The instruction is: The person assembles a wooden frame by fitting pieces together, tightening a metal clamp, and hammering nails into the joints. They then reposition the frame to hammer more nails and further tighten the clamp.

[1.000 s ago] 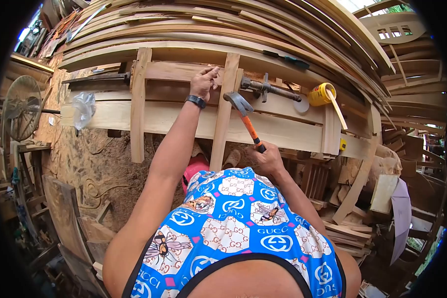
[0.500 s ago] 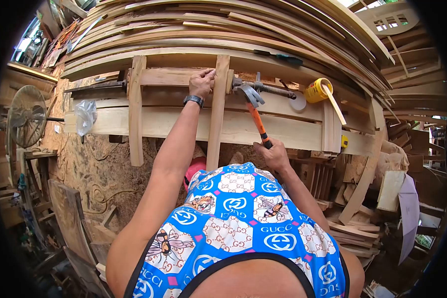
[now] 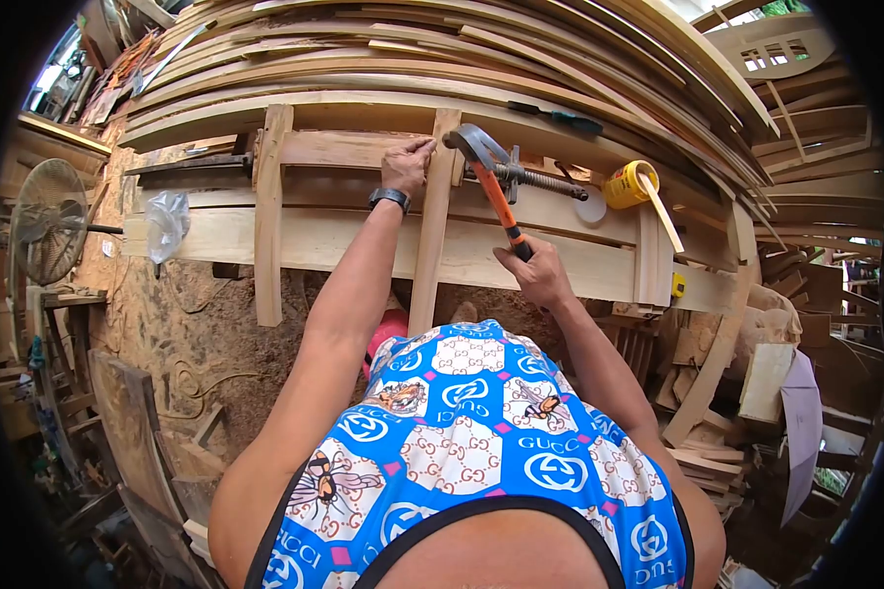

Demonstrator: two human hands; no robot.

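My right hand (image 3: 537,272) grips the black end of a claw hammer (image 3: 494,196) with an orange handle. The hammer's steel head is at the upper part of a wooden crosspiece (image 3: 432,221), close to my left fingertips. My left hand (image 3: 406,165) is closed in a pinch against the left side of that crosspiece; whatever is between the fingers is too small to make out. A second crosspiece (image 3: 271,216) stands to the left, with a wooden rail (image 3: 339,149) running between the two. Beside the hammer lies a clamp's threaded screw (image 3: 550,182).
Long planks (image 3: 364,64) are stacked behind the bench boards (image 3: 344,240). A yellow tub (image 3: 621,185) with a stick, a tape measure (image 3: 678,285) and a dark-handled tool (image 3: 560,118) lie to the right. A plastic bag (image 3: 167,226) and a fan (image 3: 52,221) are left.
The hammer has swung up and left, bringing its head to the crosspiece near my left fingers. My left hand stays pinched at the same place.
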